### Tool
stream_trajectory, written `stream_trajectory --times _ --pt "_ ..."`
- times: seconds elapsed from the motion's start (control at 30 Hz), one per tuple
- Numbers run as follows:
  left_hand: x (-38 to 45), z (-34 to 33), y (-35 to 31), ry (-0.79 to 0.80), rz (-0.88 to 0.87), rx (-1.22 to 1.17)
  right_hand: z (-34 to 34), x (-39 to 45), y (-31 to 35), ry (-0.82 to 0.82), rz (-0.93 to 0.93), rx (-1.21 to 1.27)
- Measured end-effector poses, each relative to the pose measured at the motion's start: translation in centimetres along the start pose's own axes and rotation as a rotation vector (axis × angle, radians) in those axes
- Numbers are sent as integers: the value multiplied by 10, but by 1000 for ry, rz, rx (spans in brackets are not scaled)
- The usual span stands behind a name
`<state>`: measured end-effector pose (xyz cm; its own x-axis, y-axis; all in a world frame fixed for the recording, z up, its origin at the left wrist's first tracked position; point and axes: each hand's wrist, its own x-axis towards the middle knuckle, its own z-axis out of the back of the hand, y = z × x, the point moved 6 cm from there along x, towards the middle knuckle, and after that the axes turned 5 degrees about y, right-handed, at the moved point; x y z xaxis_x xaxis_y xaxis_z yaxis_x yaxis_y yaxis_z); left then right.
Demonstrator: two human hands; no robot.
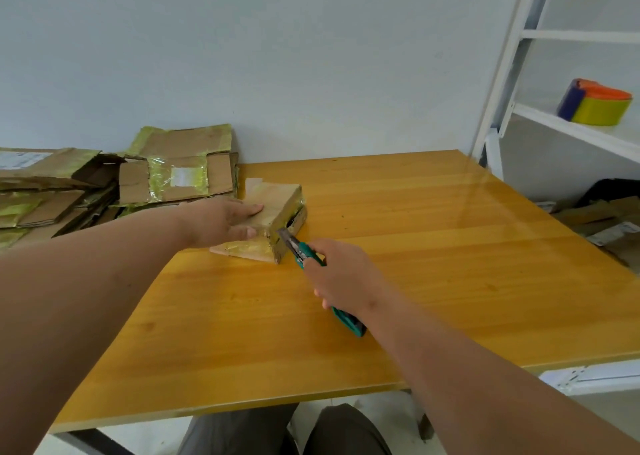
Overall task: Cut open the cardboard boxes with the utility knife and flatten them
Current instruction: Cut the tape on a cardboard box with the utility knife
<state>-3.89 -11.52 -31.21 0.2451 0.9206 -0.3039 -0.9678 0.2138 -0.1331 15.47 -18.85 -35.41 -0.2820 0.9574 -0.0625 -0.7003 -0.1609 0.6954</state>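
1. Nearest: dark trousered knees (pixel 287 430) under the front edge of a glossy, honey-coloured wooden table (pixel 433 233) with visible grain and a reflective sheen.
2. Right hand (pixel 341 274) wrapped round a teal-handled utility knife (pixel 304 252); butt end poking out behind the wrist, grey blade end touching the near right corner of the box.
3. Small flat cardboard box (pixel 277 208), mid-table toward the left, brown and rectangular, bound in crinkled yellowish-clear tape; right side gaping slightly, dark inside.
4. Left hand (pixel 225 220) laid flat on the box top, fingers straight and together, pressing down.
5. Behind, at the table's left rear: untidy stack of flattened cardboard (pixel 104 184), taped and creased, one white label showing.
6. Farthest right: white metal shelf unit (pixel 571 125) bearing stacked plastic containers (pixel 595 106) in orange, purple and yellow-green.
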Motion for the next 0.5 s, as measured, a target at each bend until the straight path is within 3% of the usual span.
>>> stream_trajectory --times 0.17,0.33,0.5 --pt "10 9 -8 -92 73 43 7 3 -1 -191 137 -376" --pt "13 16 -17 -136 82 53 13 5 -1 -376 148 -404" --pt "17 13 -16 -125 80 -37 14 5 1 -433 142 -427"
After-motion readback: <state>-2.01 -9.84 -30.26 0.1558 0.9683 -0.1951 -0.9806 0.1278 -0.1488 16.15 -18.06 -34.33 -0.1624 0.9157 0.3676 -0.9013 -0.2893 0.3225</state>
